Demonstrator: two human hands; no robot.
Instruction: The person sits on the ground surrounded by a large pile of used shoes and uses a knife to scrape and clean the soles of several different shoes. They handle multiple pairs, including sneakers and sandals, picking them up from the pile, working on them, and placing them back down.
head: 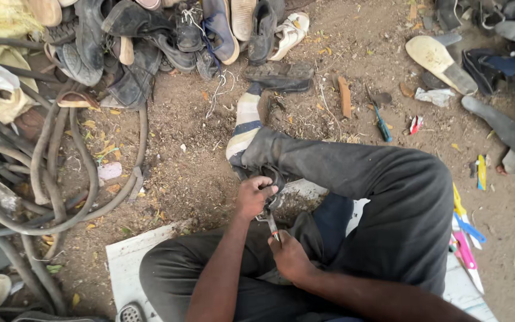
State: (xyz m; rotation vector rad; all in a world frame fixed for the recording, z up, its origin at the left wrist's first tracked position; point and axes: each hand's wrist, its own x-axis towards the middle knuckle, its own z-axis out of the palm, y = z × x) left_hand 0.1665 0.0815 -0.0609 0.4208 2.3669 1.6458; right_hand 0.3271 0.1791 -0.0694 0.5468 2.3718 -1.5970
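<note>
Both hands meet at six o'clock above the lap: left hand (pixel 254 195) gripping a dark shoe piece (pixel 274 179), right hand (pixel 288 255) closed on a small tool (pixel 271 223), best worked in short, steady strokes

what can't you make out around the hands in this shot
- Small metal tool, head view: its ends are hidden inside the left hand and right hand.
- Dark object under the left hand: covered by the fingers and the grey trouser leg.
- White board: mostly covered by the legs.
</note>
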